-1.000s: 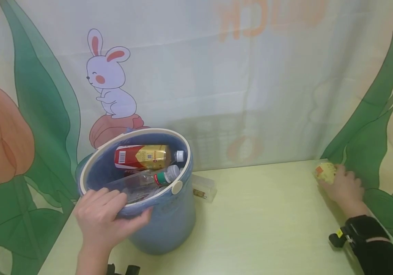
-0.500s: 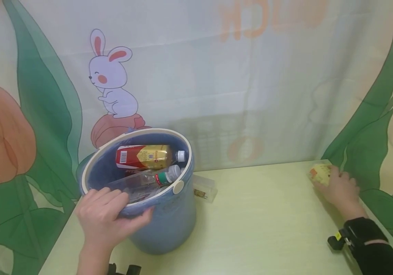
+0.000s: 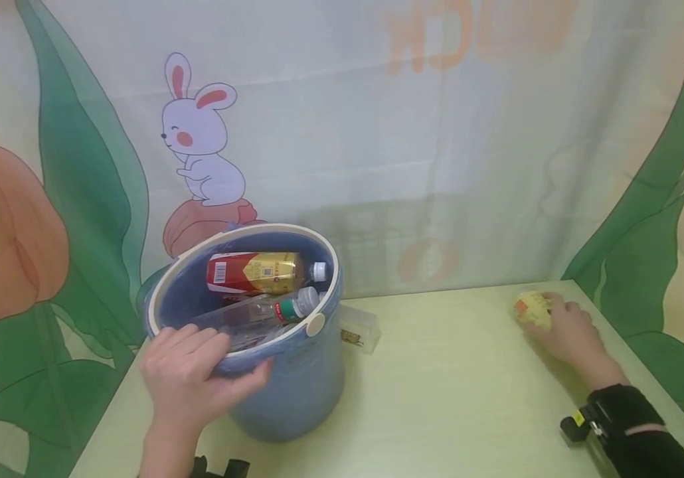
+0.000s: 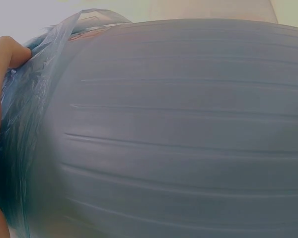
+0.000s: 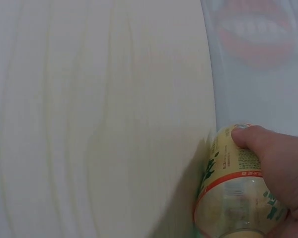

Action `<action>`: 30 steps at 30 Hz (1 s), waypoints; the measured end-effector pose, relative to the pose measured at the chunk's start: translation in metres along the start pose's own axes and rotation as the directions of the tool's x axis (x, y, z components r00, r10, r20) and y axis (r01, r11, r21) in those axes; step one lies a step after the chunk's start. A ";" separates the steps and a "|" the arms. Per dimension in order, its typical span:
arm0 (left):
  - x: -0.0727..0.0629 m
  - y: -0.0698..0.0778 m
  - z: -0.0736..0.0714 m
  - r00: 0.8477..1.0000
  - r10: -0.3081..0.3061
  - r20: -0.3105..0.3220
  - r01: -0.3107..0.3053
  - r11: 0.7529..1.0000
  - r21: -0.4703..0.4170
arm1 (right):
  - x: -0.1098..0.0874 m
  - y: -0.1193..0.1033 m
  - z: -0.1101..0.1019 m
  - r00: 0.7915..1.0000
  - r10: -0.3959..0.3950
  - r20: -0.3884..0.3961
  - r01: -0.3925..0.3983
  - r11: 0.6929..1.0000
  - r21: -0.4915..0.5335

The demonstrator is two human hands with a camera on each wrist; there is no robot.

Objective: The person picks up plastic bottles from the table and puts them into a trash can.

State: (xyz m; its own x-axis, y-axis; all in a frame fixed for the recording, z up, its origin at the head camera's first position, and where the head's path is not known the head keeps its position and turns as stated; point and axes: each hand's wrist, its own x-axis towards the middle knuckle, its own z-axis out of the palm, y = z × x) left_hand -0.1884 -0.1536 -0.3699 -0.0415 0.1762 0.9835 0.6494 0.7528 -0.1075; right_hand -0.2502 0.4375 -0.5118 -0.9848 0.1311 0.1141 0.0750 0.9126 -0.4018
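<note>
My left hand (image 3: 189,378) grips the near rim of a blue trash bin (image 3: 294,398), which is tilted towards me in the head view. Its fingers go over the cream rim and the thumb lies outside. In the left wrist view, a thin plastic liner (image 4: 44,74) folds over the ribbed bin wall. Inside lie a bottle with a red and gold label (image 3: 252,272) and a clear bottle with a green label (image 3: 276,309). At the right, my right hand (image 3: 569,332) holds a yellow-labelled plastic bottle (image 5: 233,183) just over the table; its far end is partly hidden.
A clear plastic box-like container (image 3: 361,330) lies on the table behind the bin, partly hidden by it. The pale table (image 3: 437,385) ends at a printed cloth backdrop (image 3: 378,146). A black wrist camera (image 3: 581,425) sits on my right wrist.
My right hand has moved left across the table's back right with the yellow-labelled plastic bottle, away from the corner. The left hand keeps its grip on the bin; the head view has shifted slightly.
</note>
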 end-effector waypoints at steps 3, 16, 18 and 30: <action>-0.001 0.000 0.001 1.000 -0.002 0.007 0.002 1.000 -0.001 | -0.002 -0.011 0.000 0.999 -0.045 0.015 0.045 0.999 0.023; -0.002 -0.001 0.001 1.000 -0.002 0.003 0.002 1.000 0.010 | 0.006 -0.061 -0.024 0.975 -0.208 -0.077 0.216 0.969 0.123; -0.002 -0.001 0.000 1.000 -0.003 0.007 0.003 1.000 0.010 | 0.007 -0.073 -0.033 0.965 -0.236 -0.111 0.250 0.959 0.137; 0.002 0.004 0.003 1.000 -0.007 -0.024 0.008 1.000 0.006 | -0.003 -0.204 -0.107 0.918 -0.330 -0.218 0.374 0.904 0.209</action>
State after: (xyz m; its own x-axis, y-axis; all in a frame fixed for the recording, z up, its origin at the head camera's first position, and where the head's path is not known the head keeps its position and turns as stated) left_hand -0.1881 -0.1490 -0.3692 -0.0280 0.1553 0.9875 0.6446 0.7579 -0.1009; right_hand -0.2459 0.2924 -0.3334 -0.8950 -0.0964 0.4356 -0.3335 0.7930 -0.5099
